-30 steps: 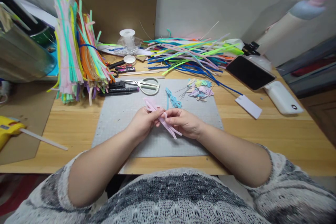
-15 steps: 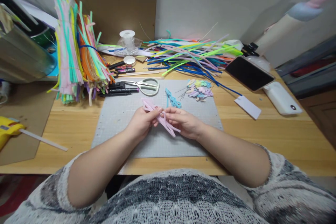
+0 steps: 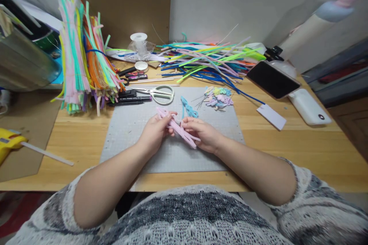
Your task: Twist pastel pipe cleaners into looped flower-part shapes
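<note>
Several pink pipe cleaners (image 3: pixel 184 134), looped and bundled, lie slantwise between my hands above the grey cutting mat (image 3: pixel 129 141). My left hand (image 3: pixel 156 130) is closed, thumb on top, round the bundle's upper left part. The fingers of my right hand (image 3: pixel 201 132) pinch at the middle of the bundle, where a strand wraps around it; the fingertips are partly hidden. Just beyond my right hand lies a bent light-blue pipe cleaner bundle (image 3: pixel 189 108). Farther right on the mat is a pile of small pastel shapes with thin wire stems (image 3: pixel 218 97).
Scissors (image 3: pixel 162 95) and black markers (image 3: pixel 132 99) lie at the mat's top left. Upright pipe cleaner bundles (image 3: pixel 74 57) stand behind them. Loose pipe cleaners (image 3: pixel 207 59) spread along the wall. A phone (image 3: pixel 273 79) leans at right; a yellow glue gun (image 3: pixel 10 141) is at far left.
The pink bundle has shifted slightly to the right and turned a little. My left thumb has moved up along it, and my right fingers have drawn slightly away from my left hand.
</note>
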